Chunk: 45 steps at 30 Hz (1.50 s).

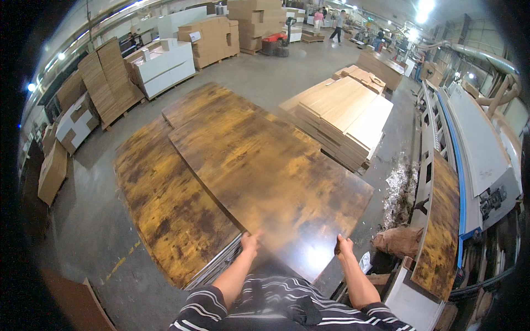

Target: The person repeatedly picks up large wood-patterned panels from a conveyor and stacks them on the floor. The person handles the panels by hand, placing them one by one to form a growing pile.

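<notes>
A large brown wood-grain panel lies at a slant over a stack of like boards, its near end toward my body. My left hand is closed on the panel's near left edge, thumb on top. At the near right edge, my right hand grips the same panel, fingers curled under it and partly hidden. The stack's top board shows to the left, and the layered edges of the boards beneath show beside my left forearm. Light glares off the panel's near end.
Pale wood boards are piled beyond the panel on the right. A long machine with a blue strip runs along the right, another brown panel on it. Cartons, white stacks and a red pallet truck stand farther off, with people behind.
</notes>
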{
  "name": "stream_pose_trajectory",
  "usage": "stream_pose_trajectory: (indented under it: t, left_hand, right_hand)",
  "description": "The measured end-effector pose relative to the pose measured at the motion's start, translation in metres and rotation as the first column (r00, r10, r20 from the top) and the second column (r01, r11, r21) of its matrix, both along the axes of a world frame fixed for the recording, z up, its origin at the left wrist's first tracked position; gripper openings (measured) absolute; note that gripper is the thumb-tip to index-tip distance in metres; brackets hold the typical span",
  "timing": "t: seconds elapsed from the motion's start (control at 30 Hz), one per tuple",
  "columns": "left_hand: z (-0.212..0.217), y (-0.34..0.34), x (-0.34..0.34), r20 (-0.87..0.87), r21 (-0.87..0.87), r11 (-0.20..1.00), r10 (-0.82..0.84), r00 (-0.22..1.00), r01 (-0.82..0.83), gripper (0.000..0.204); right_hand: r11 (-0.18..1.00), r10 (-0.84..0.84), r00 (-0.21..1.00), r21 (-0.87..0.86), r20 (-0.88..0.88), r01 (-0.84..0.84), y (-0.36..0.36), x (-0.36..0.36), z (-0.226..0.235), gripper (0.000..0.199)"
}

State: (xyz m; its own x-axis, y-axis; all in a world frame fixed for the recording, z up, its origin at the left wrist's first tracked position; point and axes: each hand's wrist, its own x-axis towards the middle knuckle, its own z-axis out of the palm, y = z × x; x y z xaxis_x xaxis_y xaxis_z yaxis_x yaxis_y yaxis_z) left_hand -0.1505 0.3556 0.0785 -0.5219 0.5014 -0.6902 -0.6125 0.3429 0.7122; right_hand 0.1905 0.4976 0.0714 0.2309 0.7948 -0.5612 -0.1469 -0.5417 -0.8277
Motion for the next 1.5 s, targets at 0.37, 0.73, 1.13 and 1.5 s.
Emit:
stream_pose_trajectory:
  t: [0.37, 0.73, 1.13, 1.5]
  left_hand:
    - [-0.035, 0.014, -0.023, -0.546, -0.112, 0.985, 0.051, 0.837, -0.133, 0.063]
    - [0.026, 0.013, 0.054, -0.653, -0.642, 0.751, -0.642, 0.403, 0.155, 0.077]
    - [-0.016, 0.025, 0.040, -0.687, -0.717, 0.694, -0.686, 0.239, -0.065, 0.070]
    - [-0.010, 0.085, 0.018, -0.731, -0.666, 0.734, -0.607, 0.311, -0.135, 0.065]
  right_hand:
    - [0.886, 0.285, 0.900, -0.268, -0.331, -0.379, 0.112, -0.141, -0.058, 0.015]
    - [-0.132, 0.290, -0.307, -0.279, 0.907, -0.951, 0.247, -0.152, 0.076, 0.047]
    - [-0.053, 0.020, -0.351, -0.350, 0.936, -0.935, 0.356, -0.130, 0.022, 0.064]
    - [0.048, 0.134, -0.406, -0.416, 0.904, -0.908, 0.416, -0.179, 0.026, 0.072]
